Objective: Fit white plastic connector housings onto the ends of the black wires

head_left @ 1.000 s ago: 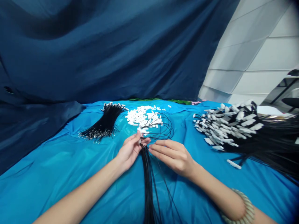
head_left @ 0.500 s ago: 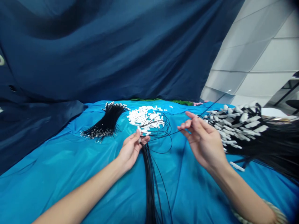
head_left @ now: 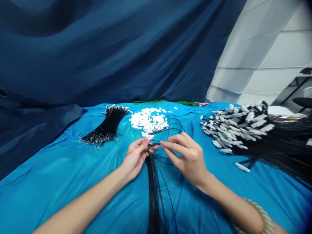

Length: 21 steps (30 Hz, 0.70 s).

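Note:
My left hand (head_left: 135, 159) is closed round the upper end of a bundle of thin black cords (head_left: 153, 191), thumb against the fingers. Small white pieces show at the thumb tip; I cannot make out how they join the cords. From this grip the bundle hangs toward me, while a few cords loop out to the right. My right hand (head_left: 186, 157) is just right of the left, its thumb and fingertips pinched on a thin black cord (head_left: 156, 143). Just beyond both hands lies a pile of small white plastic pieces (head_left: 149, 119).
A fanned bundle of short black cords (head_left: 107, 125) with white ends lies at the left. On the right is a large heap of black cords (head_left: 287, 143) with white tips (head_left: 240, 130). Blue cloth (head_left: 102, 191) covers the table; a dark blue curtain (head_left: 117, 58) hangs behind.
My right hand has moved left and inward, from holding a cord stretched out to the right to close beside my left hand. My left hand keeps its grip. The view has shifted slightly.

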### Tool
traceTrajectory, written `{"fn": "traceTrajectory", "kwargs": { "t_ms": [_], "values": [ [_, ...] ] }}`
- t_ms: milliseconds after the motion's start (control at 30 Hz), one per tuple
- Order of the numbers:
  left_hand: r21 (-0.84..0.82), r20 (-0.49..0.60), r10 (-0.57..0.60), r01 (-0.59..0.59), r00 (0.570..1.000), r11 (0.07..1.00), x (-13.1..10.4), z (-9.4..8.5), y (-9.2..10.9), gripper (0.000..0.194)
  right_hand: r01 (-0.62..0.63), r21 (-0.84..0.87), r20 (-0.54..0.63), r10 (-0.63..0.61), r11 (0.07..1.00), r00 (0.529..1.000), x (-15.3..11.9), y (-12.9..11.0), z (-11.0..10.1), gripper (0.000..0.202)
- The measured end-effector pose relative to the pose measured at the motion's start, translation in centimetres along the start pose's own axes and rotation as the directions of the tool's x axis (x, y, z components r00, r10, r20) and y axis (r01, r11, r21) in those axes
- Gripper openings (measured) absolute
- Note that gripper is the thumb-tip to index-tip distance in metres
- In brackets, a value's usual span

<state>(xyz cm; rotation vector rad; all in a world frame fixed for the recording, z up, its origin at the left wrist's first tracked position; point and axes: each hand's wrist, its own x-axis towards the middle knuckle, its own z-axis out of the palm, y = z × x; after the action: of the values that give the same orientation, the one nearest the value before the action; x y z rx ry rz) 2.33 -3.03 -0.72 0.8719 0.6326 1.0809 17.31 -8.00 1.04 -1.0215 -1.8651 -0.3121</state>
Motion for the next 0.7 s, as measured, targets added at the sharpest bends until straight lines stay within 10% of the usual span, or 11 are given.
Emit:
{"fn": "traceTrajectory", "kwargs": {
  "t_ms": [700],
  "values": [
    [-0.026, 0.035, -0.038, 0.039, 0.999, 0.999, -0.08, 0.09, -0.18, 0.017, 0.041, -0.111, -0.022, -0.044, 0.993, 0.999, -0.36, 0.04, 0.55, 0.012]
  ]
}}
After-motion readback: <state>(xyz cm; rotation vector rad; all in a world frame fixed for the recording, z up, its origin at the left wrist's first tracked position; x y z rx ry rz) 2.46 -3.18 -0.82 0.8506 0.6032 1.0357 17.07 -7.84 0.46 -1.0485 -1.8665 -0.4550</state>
